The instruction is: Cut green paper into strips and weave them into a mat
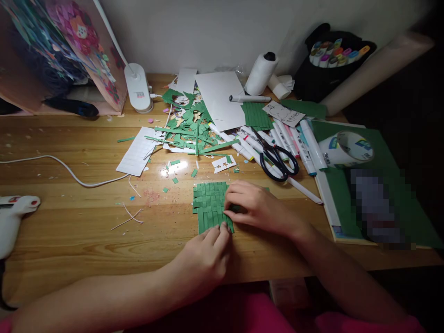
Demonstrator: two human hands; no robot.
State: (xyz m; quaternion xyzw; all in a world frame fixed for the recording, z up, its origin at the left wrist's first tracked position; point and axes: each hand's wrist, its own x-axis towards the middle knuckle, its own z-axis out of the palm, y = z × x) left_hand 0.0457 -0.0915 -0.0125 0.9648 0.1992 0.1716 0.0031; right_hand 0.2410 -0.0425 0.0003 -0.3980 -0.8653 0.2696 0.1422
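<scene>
At twelve o'clock on the tabletop (138,245), my left fingers (222,237) pinch the woven green paper (211,199) at its five o'clock edge, right fingers (240,190) closed at its three; light, even pressure should keep strips snug.

Over by the wall, a white lamp base (138,88) stands next to a pink-edged box (107,60). A white cone of thread (261,74) rises behind the markers (247,147) heaped on the wooden surface (86,222). A roll of clear tape (347,147) sits on a green sheet (385,157) at the right. At the far left lies what is probably a glue gun (14,222), cut off by the edge of view. A black bag (328,74) holds more markers.
</scene>
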